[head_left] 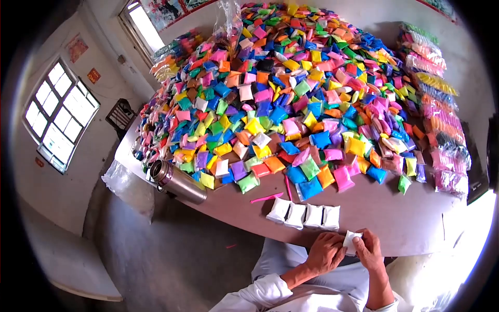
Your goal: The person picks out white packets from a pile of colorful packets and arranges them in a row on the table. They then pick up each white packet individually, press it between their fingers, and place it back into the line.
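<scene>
A small white packet [351, 240] is held at the table's front edge, above my lap. My right hand [370, 250] is closed on its right side, with the thumb lying over its face. My left hand [326, 253] has its fingers curled in against the packet's left side; its fingertips are partly hidden. Just beyond my hands, several similar white packets [296, 214] lie side by side in a row on the brown table [400, 218]. Two thin pink strips [267, 197] rest by the left end of that row.
A huge heap of colourful small packets [291, 99] covers the back of the table. A steel flask [179, 182] lies tilted at the left edge. Filled clear bags [442, 114] are stacked along the right. Clear plastic [127, 184] hangs off the left side.
</scene>
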`<state>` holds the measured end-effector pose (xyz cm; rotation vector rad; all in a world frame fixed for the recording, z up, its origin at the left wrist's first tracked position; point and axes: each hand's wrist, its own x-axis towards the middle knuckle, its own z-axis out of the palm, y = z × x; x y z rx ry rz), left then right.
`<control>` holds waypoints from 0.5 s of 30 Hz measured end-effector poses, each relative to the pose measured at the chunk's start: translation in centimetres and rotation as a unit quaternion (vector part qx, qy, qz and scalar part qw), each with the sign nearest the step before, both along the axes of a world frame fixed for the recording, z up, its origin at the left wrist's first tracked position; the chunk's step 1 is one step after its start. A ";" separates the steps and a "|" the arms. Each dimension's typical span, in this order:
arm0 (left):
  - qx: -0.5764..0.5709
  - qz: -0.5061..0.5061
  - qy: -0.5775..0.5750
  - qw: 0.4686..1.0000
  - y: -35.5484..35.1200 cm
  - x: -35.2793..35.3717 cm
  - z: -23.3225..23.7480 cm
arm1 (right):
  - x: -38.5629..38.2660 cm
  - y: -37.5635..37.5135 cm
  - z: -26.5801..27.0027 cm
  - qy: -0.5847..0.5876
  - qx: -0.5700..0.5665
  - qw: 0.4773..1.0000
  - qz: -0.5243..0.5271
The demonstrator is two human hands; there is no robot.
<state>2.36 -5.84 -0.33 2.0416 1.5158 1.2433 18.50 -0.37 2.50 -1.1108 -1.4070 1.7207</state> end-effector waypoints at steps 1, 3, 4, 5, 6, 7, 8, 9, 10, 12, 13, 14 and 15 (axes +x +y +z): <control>0.002 -0.004 0.001 1.000 0.0 0.0 -0.1 | -0.3 0.0 -0.5 -0.048 0.062 0.997 -0.009; 0.003 0.006 0.001 1.000 0.0 0.1 -0.3 | -1.0 0.0 -0.5 -0.130 0.151 0.979 -0.032; 0.006 -0.001 0.000 1.000 0.0 0.2 -0.2 | -1.2 -0.1 -0.4 -0.130 0.164 0.977 -0.040; 0.009 0.003 0.005 1.000 0.1 0.1 -0.1 | -1.2 -0.1 0.2 -0.146 0.184 0.972 -0.027; 0.012 0.008 0.009 1.000 0.1 0.1 0.0 | -1.2 -0.1 0.8 -0.163 0.202 0.966 -0.013; 0.018 0.012 0.011 1.000 0.0 0.1 -0.2 | -1.2 -0.2 0.7 -0.166 0.203 0.965 -0.019; 0.019 0.004 0.009 1.000 0.1 0.2 -0.1 | -1.2 -0.3 0.2 -0.121 0.180 0.976 -0.025; 0.016 0.006 0.009 1.000 0.1 0.2 0.0 | -1.2 -0.3 -0.2 -0.075 0.157 0.984 -0.031; 0.012 0.007 0.009 1.000 0.1 0.2 0.1 | -1.1 -0.3 -0.2 -0.079 0.157 0.984 -0.040; 0.016 0.003 0.006 1.000 0.1 0.4 -0.2 | -0.8 -0.2 -0.2 -0.052 0.121 0.991 -0.029; 0.018 0.009 0.014 1.000 0.1 0.4 -0.3 | -0.5 -0.2 -0.6 -0.062 0.120 0.991 -0.022; 0.021 0.016 0.023 0.999 0.2 0.4 -0.3 | -0.5 -0.2 -0.7 -0.050 0.117 0.992 -0.021; 0.029 0.021 0.025 0.999 0.2 0.5 -0.3 | -0.4 -0.2 -1.2 -0.043 0.115 0.992 -0.024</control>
